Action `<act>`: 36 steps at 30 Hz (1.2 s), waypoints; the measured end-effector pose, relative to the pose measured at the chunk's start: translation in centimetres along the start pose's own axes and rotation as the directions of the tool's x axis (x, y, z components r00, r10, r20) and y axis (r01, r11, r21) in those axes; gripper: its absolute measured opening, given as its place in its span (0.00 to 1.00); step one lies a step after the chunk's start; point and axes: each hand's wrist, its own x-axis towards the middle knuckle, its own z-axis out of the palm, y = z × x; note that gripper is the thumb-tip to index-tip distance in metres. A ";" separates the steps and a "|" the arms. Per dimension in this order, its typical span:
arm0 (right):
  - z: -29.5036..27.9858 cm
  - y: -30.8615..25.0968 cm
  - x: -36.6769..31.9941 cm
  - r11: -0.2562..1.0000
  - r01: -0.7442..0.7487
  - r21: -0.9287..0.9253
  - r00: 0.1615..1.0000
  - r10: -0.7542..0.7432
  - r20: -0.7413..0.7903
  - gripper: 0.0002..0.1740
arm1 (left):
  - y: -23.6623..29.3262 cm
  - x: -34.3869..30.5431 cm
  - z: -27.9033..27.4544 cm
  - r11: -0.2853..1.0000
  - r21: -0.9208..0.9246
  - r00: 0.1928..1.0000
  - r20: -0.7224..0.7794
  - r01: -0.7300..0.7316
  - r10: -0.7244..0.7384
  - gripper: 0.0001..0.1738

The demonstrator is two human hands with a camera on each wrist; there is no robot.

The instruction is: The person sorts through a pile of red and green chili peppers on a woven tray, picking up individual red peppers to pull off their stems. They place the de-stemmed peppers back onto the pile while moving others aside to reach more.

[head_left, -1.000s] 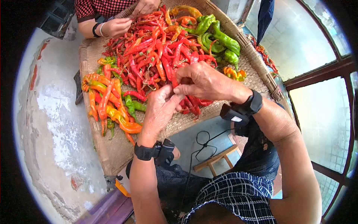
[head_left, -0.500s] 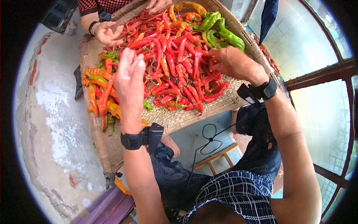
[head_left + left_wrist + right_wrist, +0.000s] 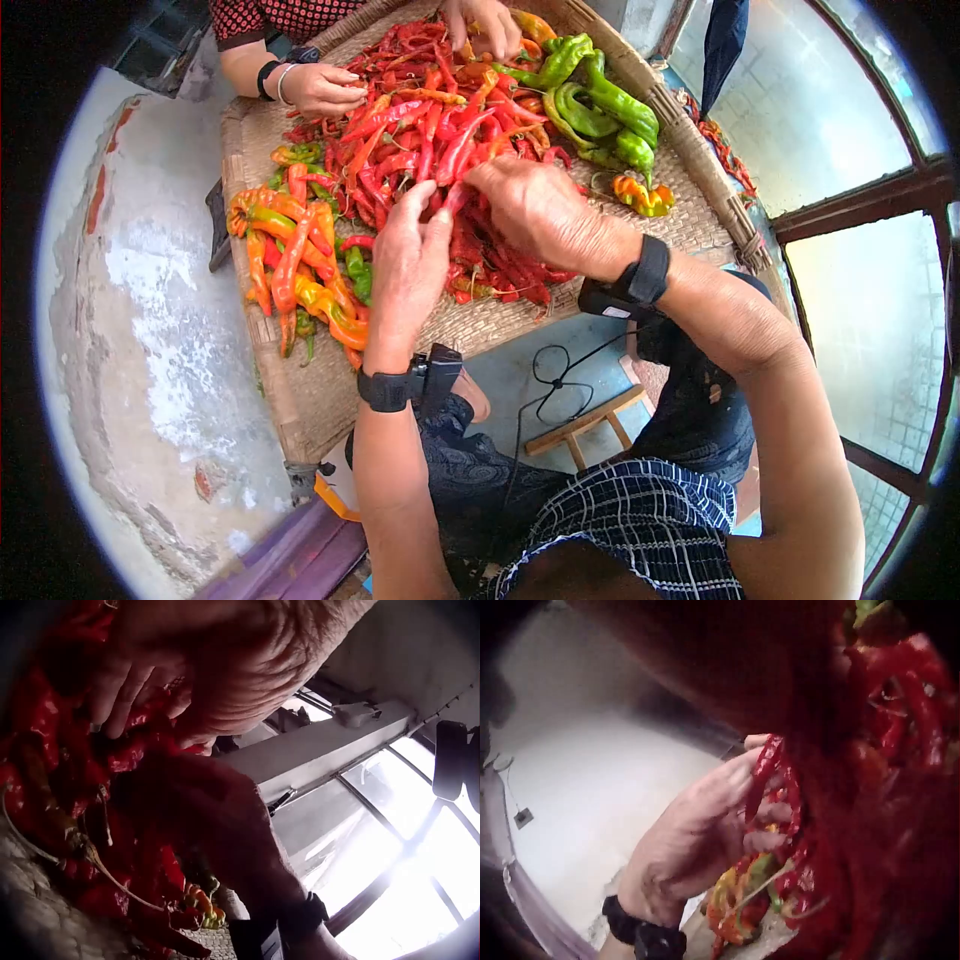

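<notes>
A heap of red chili peppers (image 3: 400, 150) lies on a woven tray (image 3: 300, 400). Over the front of the heap, the left hand (image 3: 408, 265) holds a red chili pepper (image 3: 767, 769) between thumb and fingers. The right hand (image 3: 545, 215) comes in from the other side with curled fingers, pinching the pepper's far end close to the left thumb. In the right wrist view the left hand (image 3: 697, 825) shows from the side, its fingers spread behind the pepper. Much of the right fingertips is hidden by the hand itself.
Orange and yellow peppers (image 3: 290, 240) are at the tray's left, large green peppers (image 3: 610, 110) at its right. Across the tray, another person's hands (image 3: 320, 90) work at the heap. A wooden stool (image 3: 585, 425) and a black cable (image 3: 555, 385) are below; windows (image 3: 860, 300) stand at right.
Half a second ago the hands were apart, the left one spread open over the left of the heap. Both have come together over the middle on a pepper. The other person's hands also shifted.
</notes>
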 end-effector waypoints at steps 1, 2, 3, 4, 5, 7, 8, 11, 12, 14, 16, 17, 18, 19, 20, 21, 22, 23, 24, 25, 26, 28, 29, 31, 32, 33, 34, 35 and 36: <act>0.6 0.0 0.0 0.998 0.060 -0.015 0.998 -0.060 0.001 0.13 | -0.2 0.0 -0.4 1.000 -0.031 0.999 -0.045 0.002 -0.004 0.19; 0.6 -0.6 0.0 0.996 0.079 -0.029 0.997 -0.079 0.010 0.13 | -0.3 -0.3 -1.2 0.999 0.043 1.000 -0.006 0.025 -0.025 0.18; 0.4 -1.3 0.0 0.994 0.099 -0.044 0.995 -0.098 0.018 0.13 | -0.1 -0.6 -1.5 0.998 -0.026 0.998 -0.018 0.056 -0.057 0.15; 0.3 -1.9 -0.1 0.996 0.074 -0.059 0.993 -0.068 0.095 0.23 | -0.6 -0.7 -1.8 0.997 -0.046 0.997 -0.028 0.065 -0.066 0.12; 0.2 -2.1 -0.2 0.996 0.072 -0.058 0.993 -0.067 0.094 0.23 | -1.1 -0.8 -2.1 0.995 -0.066 0.996 -0.038 0.074 -0.077 0.10; 0.0 -2.5 -0.4 0.986 0.154 -0.058 0.979 -0.144 0.143 0.27 | -0.8 -0.8 -2.8 0.997 0.020 0.997 -0.041 0.073 -0.072 0.09; -0.2 -2.5 -0.4 0.980 0.184 -0.073 0.971 -0.170 0.166 0.32 | -0.6 -0.8 -3.0 0.992 0.103 0.997 -0.047 0.072 -0.068 0.08; -1.3 -1.5 -0.1 0.969 0.243 0.046 0.959 -0.247 0.140 0.34 | -1.2 -0.7 -3.0 0.977 0.212 0.998 -0.055 -0.014 0.026 0.05; -2.2 -1.6 0.1 0.976 0.177 0.131 0.974 -0.193 0.122 0.37 | -0.6 -0.8 -2.9 0.958 0.287 0.997 -0.065 -0.031 0.052 0.04; -2.5 -0.4 0.2 0.978 0.050 0.202 0.994 -0.067 0.081 0.34 | -0.4 -0.9 -2.8 0.950 0.309 0.997 -0.058 -0.034 0.054 0.04; -4.8 -0.3 0.7 0.953 -0.068 0.296 0.994 0.040 0.098 0.33 | -0.5 -1.1 -2.7 0.958 0.286 0.999 -0.035 -0.030 0.042 0.06; -5.8 -0.2 0.9 0.931 -0.128 0.341 0.990 0.100 0.099 0.32 | -0.3 -1.3 -2.8 0.958 0.287 0.999 -0.040 -0.022 0.035 0.06; -6.4 0.2 0.9 0.886 -0.189 0.424 0.980 0.143 0.139 0.33 | 0.2 -1.4 -2.8 0.975 0.220 1.000 -0.008 0.006 -0.005 0.06; -7.0 0.8 1.0 0.806 -0.269 0.528 0.957 0.161 0.241 0.31 | 0.6 -1.4 -2.9 0.988 0.151 0.999 0.027 0.035 -0.040 0.07; -7.3 1.2 1.1 0.742 -0.289 0.605 0.952 0.156 0.264 0.30 | 0.8 -1.5 -2.9 0.989 0.143 0.998 0.041 0.046 -0.052 0.08; -7.4 1.4 1.1 0.671 -0.308 0.674 0.947 0.148 0.286 0.28 | 1.0 -1.5 -2.8 0.989 0.142 0.998 0.041 0.047 -0.053 0.08; -7.3 1.4 1.1 0.671 -0.309 0.674 0.946 0.148 0.287 0.28 | 1.3 -1.4 -2.7 0.990 0.123 0.998 0.010 0.067 -0.068 0.10; -7.3 1.3 1.0 0.623 -0.356 0.697 0.930 0.163 0.330 0.26 | 1.5 -1.4 -2.6 0.991 0.105 0.996 -0.021 0.086 -0.084 0.12; -7.1 1.1 0.9 0.572 -0.401 0.716 0.912 0.175 0.372 0.23 | 1.9 -1.5 -2.3 0.991 0.106 0.996 -0.020 0.086 -0.085 0.12; -6.9 0.8 0.9 0.571 -0.401 0.716 0.912 0.175 0.371 0.23 | 2.3 -1.7 -1.9 0.992 -0.130 1.000 0.004 0.002 -0.001 0.16; -6.4 0.2 0.9 0.582 -0.408 0.703 0.899 0.123 0.420 0.20 | 2.5 -1.7 -1.6 0.930 -0.361 0.996 0.007 -0.077 0.085 0.20; -5.6 -0.5 0.6 0.601 -0.382 0.702 0.889 0.032 0.457 0.15 | 2.4 -1.9 -1.3 0.878 -0.478 0.991 0.116 -0.001 0.065 0.22; -5.3 -0.7 0.6 0.600 -0.385 0.701 0.887 0.031 0.461 0.15 | 2.3 -2.0 -1.1 0.810 -0.580 0.973 0.224 0.085 0.058 0.25; -4.8 -1.0 0.6 0.546 -0.390 0.742 0.880 -0.015 0.474 0.17 | 2.7 -2.2 -0.5 0.752 -0.649 0.978 0.206 0.115 0.029 0.21; -4.6 -0.8 0.5 0.568 -0.354 0.743 0.896 -0.022 0.444 0.17 | 2.4 -2.1 -0.4 0.789 -0.600 0.980 0.200 0.131 -0.010 0.18; -5.2 -0.7 0.6 0.568 -0.357 0.742 0.894 -0.023 0.448 0.17 | 2.2 -1.9 -0.3 0.823 -0.548 0.980 0.193 0.148 -0.048 0.15; -6.3 -0.8 0.9 0.619 -0.385 0.684 0.895 0.070 0.441 0.16 | 1.9 -1.7 -0.4 0.826 -0.553 0.986 0.167 0.107 -0.015 0.09; -7.2 -0.5 1.0 0.665 -0.414 0.621 0.892 0.161 0.423 0.16 | 1.7 -1.6 -0.6 0.824 -0.556 0.986 0.166 0.107 -0.016 0.09; -7.4 0.8 0.9 0.770 -0.382 0.512 0.911 0.220 0.349 0.16 | 1.5 -1.5 -0.7 0.829 -0.557 0.994 0.106 0.047 0.015 0.08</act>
